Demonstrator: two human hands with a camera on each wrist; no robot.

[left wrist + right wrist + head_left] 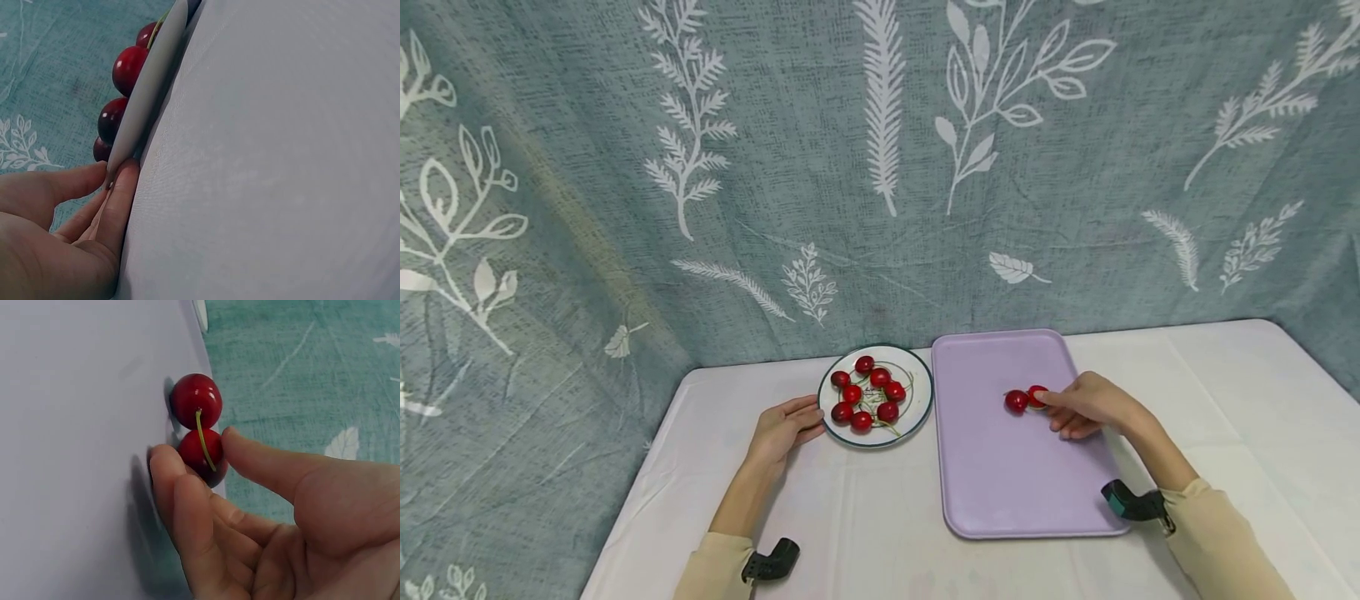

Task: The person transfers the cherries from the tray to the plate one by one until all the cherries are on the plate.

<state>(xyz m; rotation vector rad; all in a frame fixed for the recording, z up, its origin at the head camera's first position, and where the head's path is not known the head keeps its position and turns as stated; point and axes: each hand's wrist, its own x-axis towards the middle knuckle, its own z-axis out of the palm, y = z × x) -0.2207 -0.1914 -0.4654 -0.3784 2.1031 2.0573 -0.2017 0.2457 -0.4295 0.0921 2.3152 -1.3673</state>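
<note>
At the left edge of a white plate (922, 400) with a dark rim, my left hand (782, 429) grips the rim, thumb above and fingers below in the left wrist view. Several red cherries (887, 411) with stems lie on this plate. Over the lilac tray (1000, 483), my right hand (1090, 404) pinches one cherry (215, 445) between thumb and fingers. Touching it in the right wrist view is a second cherry (195, 397), which rests on the tray; a green stem (203, 440) runs across the pinched one.
A white cloth (865, 517) covers the table. The plate stands close to the tray's left edge. Behind the table hangs a blue-green curtain (820, 167) with white leaf prints, and it also runs along the left side.
</note>
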